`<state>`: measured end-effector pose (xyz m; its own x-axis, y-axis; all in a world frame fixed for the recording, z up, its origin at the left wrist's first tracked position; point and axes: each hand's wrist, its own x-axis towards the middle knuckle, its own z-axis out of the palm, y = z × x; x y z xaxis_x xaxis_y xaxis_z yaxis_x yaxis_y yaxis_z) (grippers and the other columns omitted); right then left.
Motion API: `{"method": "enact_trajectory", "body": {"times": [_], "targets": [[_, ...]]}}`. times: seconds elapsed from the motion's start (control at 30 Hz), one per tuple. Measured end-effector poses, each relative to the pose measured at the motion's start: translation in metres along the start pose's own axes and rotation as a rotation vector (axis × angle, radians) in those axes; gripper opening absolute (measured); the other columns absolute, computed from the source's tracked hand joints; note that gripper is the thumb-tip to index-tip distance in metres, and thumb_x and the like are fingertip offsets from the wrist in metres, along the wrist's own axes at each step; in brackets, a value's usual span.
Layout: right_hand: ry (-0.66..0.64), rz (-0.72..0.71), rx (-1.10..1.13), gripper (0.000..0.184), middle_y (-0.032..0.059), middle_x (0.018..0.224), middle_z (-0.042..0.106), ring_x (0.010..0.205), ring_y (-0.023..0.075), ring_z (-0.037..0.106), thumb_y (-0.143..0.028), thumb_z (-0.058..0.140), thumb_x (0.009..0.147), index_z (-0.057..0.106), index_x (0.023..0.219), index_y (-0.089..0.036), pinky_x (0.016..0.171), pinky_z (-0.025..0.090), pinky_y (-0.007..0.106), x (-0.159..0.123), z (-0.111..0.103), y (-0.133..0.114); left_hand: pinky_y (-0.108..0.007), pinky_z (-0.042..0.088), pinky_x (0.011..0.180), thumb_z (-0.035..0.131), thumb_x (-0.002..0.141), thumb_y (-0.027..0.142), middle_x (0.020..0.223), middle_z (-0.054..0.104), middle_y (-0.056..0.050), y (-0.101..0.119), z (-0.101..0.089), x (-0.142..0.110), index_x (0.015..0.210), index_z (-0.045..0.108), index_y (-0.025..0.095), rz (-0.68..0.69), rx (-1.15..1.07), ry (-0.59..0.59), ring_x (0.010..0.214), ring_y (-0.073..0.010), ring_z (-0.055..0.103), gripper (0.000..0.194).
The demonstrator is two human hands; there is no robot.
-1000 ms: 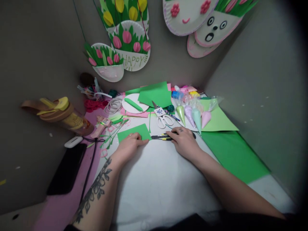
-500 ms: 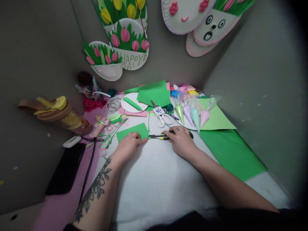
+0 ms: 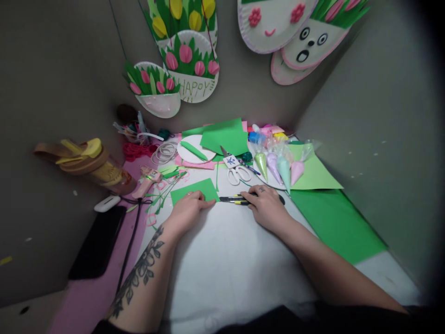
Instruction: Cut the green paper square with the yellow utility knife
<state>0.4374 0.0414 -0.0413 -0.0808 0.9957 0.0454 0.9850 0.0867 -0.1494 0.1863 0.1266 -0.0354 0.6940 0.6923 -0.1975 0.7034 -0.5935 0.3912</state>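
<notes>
My left hand presses a green sheet of paper to the white work surface. Its fingers are curled and the thumb stretches along the paper's near right corner. My right hand grips a black-and-yellow box cutter lying low over the surface. The cutter's blade end points left and meets the paper's corner beside my left thumb; the palm hides part of the handle. White-handled scissors lie just beyond the cutter.
Several filled piping bags lie behind my right hand, by green sheets. A white plate holds a green strip. Left are paper scraps, a pink glue gun, a phone and a tumbler. Decorated plates hang above.
The whole view has shifted slightly. My right hand and the box cutter have slid a little to the right, while my left hand stays on the green paper.
</notes>
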Motion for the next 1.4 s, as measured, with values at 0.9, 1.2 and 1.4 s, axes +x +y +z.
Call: {"method": "enact_trajectory", "body": {"times": [0.9, 1.2, 1.4], "targets": [[-0.075, -0.015, 0.257, 0.045, 0.0116, 0.112, 0.063, 0.107, 0.0287, 0.053, -0.021, 0.064, 0.076, 0.058, 0.121, -0.018, 0.091, 0.04, 0.041, -0.002, -0.01, 0.013, -0.028, 0.032, 0.074, 0.038, 0.095, 0.027, 0.093, 0.055, -0.003, -0.007, 0.005, 0.0, 0.123, 0.063, 0.04, 0.042, 0.002, 0.029, 0.088, -0.0196, 0.048, 0.04], [0.005, 0.174, 0.563, 0.018, 0.0048, 0.084, 0.06, 0.078, 0.0225, 0.06, -0.028, 0.064, 0.072, 0.059, 0.088, -0.02, 0.07, 0.047, 0.034, -0.01, -0.029, 0.051, -0.029, 0.034, 0.076, 0.038, 0.094, 0.021, 0.095, 0.056, -0.004, -0.009, 0.007, 0.002, 0.122, 0.064, 0.038, 0.047, -0.012, 0.033, 0.089, -0.0203, 0.049, 0.042], [-0.163, 0.399, 1.557, 0.04, 0.0007, 0.078, 0.063, 0.067, 0.0194, 0.065, -0.045, 0.064, 0.077, 0.043, 0.104, -0.024, 0.06, 0.052, 0.034, -0.007, -0.011, 0.02, -0.029, 0.034, 0.075, 0.039, 0.093, 0.019, 0.093, 0.055, -0.004, -0.007, 0.004, 0.0, 0.123, 0.063, 0.038, 0.035, 0.011, 0.026, 0.087, -0.0194, 0.05, 0.044]]}}
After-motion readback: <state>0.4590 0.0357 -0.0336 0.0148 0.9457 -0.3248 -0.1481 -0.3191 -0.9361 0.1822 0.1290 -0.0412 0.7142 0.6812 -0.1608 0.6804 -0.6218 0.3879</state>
